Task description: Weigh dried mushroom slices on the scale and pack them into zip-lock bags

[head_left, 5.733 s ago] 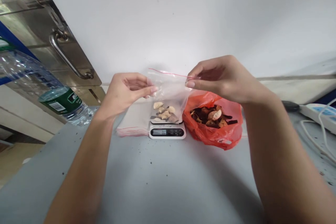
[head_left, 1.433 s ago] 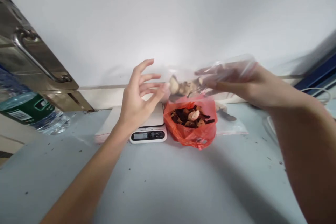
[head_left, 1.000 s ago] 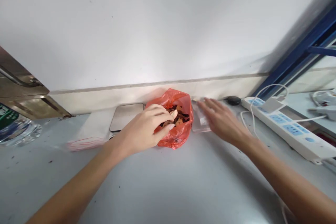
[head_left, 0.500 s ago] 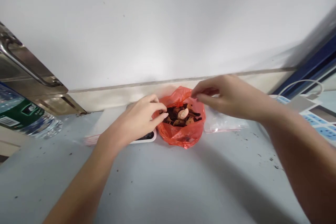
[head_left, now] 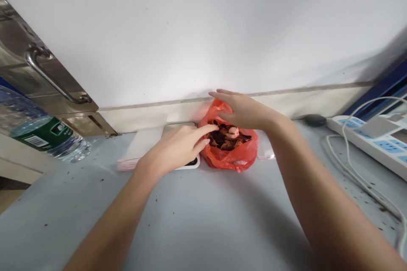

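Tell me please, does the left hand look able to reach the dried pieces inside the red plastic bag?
Probably yes: the red plastic bag is open, and the left hand is at its left edge, near the dried pieces. The right hand seems not to block them.

I see open table [head_left: 206, 220] on the near side, between the forearms. Far side is tight: wall [head_left: 190, 29] close behind red bag [head_left: 233, 161]. Bag mouth faces up, but left hand [head_left: 178, 146] is at its left rim and right hand [head_left: 243, 110] covers the far-right edge. Scale [head_left: 192, 164] blocks left, bottle [head_left: 52, 135] farther left; cable [head_left: 346, 156] and power strip [head_left: 369, 139] crowd right.
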{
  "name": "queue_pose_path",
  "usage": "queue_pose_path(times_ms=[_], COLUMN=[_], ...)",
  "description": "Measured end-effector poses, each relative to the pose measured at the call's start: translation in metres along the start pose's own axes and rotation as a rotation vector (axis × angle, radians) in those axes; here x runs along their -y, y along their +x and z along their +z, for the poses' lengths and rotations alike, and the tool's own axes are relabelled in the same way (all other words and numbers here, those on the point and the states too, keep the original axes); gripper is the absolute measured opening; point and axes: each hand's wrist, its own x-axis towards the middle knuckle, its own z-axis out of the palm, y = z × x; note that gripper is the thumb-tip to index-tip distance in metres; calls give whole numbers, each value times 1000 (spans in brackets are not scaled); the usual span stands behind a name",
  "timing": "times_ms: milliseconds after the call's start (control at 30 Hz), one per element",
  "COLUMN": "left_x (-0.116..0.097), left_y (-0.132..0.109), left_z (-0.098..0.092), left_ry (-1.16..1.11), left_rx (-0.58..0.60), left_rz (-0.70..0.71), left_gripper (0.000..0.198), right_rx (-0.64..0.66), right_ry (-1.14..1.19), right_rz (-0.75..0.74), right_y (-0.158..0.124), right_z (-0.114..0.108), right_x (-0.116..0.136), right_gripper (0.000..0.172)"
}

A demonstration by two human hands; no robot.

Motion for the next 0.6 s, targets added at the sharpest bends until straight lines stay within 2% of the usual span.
queue_pose_path(times_ms=[67, 167, 233, 300, 367, 400, 467, 600], left_x=[0, 0, 1, 1, 2, 1, 1, 2], left_y=[1, 2, 1, 1, 2, 2, 3, 3], left_z=[1, 1, 1, 1, 1, 1, 2, 2], left_ry=[2, 0, -27, -43, -35, -24, -10, -24], left_rx=[1, -18, -30, -18, -15, -19, -26, -17], left_rz=[4, -1, -1, -18, -23, -16, 8, 41], left_gripper=[30, 34, 33, 34, 34, 34, 32, 30], right_rx=[-95, -154, -30, 166, 263, 247, 136, -82], right_ry=[12, 14, -20, -80, -121, -120, -91, -68], right_rz=[-58, -56, 3, 57, 46, 17, -44, -29], right_y=[-4, -11, -15, -16, -14, -12, -9, -9], right_z=[-1, -9, -14, -16, -13, -11, -7, -6], right_x=[3, 9, 10, 6, -1, -6, -14, -18], right_gripper=[69, 42, 29, 28, 31, 32, 30, 54])
